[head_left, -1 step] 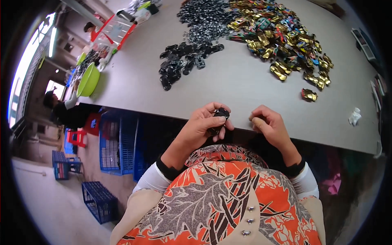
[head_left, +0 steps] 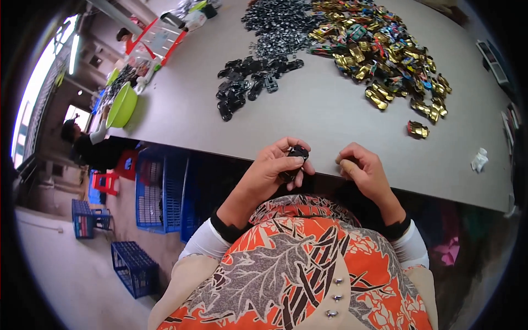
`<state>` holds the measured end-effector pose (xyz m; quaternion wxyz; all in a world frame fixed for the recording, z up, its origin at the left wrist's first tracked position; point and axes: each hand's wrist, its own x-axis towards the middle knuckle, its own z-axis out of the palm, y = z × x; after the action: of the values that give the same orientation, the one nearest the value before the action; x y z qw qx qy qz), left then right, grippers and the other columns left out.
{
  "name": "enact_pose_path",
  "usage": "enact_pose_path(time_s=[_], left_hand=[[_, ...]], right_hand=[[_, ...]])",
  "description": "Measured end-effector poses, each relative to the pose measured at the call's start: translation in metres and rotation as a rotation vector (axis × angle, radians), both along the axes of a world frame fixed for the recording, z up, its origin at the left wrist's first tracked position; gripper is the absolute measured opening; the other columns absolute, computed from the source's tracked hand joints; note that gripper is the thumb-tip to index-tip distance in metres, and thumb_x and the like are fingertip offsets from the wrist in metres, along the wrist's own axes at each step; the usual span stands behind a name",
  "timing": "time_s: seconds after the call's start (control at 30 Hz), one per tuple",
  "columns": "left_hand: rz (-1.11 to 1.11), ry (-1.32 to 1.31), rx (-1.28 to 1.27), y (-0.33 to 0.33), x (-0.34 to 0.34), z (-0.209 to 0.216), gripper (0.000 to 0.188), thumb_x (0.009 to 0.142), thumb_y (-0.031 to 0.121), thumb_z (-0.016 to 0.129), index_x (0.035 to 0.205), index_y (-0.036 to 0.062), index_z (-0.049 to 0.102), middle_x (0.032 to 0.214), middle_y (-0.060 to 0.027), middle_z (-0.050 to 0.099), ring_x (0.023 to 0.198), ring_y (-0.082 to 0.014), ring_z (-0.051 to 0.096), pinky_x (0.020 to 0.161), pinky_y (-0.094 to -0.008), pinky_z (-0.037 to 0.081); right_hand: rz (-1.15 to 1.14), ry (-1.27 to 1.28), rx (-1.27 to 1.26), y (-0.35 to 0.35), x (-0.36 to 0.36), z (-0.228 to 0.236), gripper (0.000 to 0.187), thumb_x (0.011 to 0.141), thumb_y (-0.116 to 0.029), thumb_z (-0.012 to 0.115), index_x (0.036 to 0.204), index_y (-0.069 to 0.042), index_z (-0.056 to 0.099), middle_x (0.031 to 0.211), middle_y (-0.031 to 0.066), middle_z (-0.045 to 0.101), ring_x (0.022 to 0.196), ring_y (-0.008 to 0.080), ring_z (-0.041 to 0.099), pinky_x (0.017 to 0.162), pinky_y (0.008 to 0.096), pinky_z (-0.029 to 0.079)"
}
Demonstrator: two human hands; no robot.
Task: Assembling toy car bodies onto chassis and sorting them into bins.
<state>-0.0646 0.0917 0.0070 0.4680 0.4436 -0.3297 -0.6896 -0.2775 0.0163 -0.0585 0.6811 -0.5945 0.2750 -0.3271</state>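
Note:
My left hand (head_left: 275,165) is closed around a small black toy car shell (head_left: 297,152), just over the table's near edge; the fingers hide part of it. Across from it, a short gap to the right, my right hand (head_left: 360,166) has its fingers curled and the thumb pressed toward the index finger. What those fingers hold, if anything, is hidden. Beyond my left hand lies a loose group of black toy car shells (head_left: 233,88). One gold toy car shell (head_left: 418,130) lies apart, beyond my right hand and to its right.
On the grey table (head_left: 319,121), a heap of small dark clear pieces (head_left: 280,25) adjoins a big pile of gold and coloured toy cars (head_left: 379,49). Crumpled white tissue (head_left: 479,160) lies at right. A green basin (head_left: 122,105), a co-worker (head_left: 91,148) and blue crates (head_left: 135,268) are at left.
The table and surroundings have shifted very slightly in the picture. Both hands and the black toy car shell look the same.

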Motion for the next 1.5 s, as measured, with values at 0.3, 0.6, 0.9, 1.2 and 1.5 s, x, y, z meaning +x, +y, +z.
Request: enact_pose_path(time_s=[0.3,0.6,0.9,1.2,1.5], left_hand=[[0.128,-0.043,0.019,-0.025,-0.011,0.004,0.021,0.081,0.011,0.053,0.101,0.0029,0.053,0.075,-0.0112,0.058,0.052,-0.0136,0.055,0.043,-0.0202,0.041],[0.23,-0.162,0.157,-0.099,0.021,-0.009,0.014,0.077,0.009,0.052,0.087,0.0014,0.058,0.065,-0.0092,0.057,0.042,-0.0097,0.046,0.037,-0.019,0.033],[0.249,-0.281,0.467,-0.152,0.081,-0.019,0.011,0.077,0.005,0.053,0.086,0.0027,0.059,0.063,-0.0059,0.056,0.042,-0.0077,0.045,0.039,-0.0205,0.033],[0.816,-0.099,0.381,-0.049,0.108,0.023,0.021,0.086,0.02,0.048,0.096,0.0033,0.056,0.072,-0.006,0.057,0.053,-0.0113,0.052,0.047,-0.024,0.041],[1.457,-0.199,0.772,0.146,0.124,0.011,0.026,0.083,0.018,0.053,0.105,0.0038,0.051,0.076,-0.0093,0.059,0.069,-0.0212,0.059,0.058,-0.0372,0.049]], right_hand=[[0.014,0.012,-0.343,-0.01,-0.014,0.0,0.01,0.074,0.005,0.053,0.084,0.002,0.052,0.077,0.0097,0.051,0.068,0.0187,0.052,0.061,0.0265,0.041],[-0.074,0.312,-0.568,-0.049,-0.058,0.012,0.014,0.068,0.004,0.058,0.081,0.002,0.054,0.086,0.0137,0.054,0.072,0.0284,0.054,0.062,0.0315,0.044],[0.206,0.707,-1.003,-0.066,-0.063,-0.009,0.03,0.061,-0.012,0.065,0.089,-0.014,0.056,0.113,0.0143,0.045,0.107,0.0337,0.042,0.087,0.0544,0.034],[0.269,0.739,-0.961,-0.065,-0.057,0.005,0.024,0.067,-0.014,0.059,0.091,-0.009,0.057,0.122,0.0166,0.04,0.115,0.0353,0.034,0.095,0.0547,0.025],[0.247,0.738,-0.962,-0.064,-0.036,0.011,0.024,0.071,-0.009,0.056,0.095,-0.007,0.056,0.125,0.0166,0.039,0.117,0.0352,0.033,0.098,0.053,0.023]])
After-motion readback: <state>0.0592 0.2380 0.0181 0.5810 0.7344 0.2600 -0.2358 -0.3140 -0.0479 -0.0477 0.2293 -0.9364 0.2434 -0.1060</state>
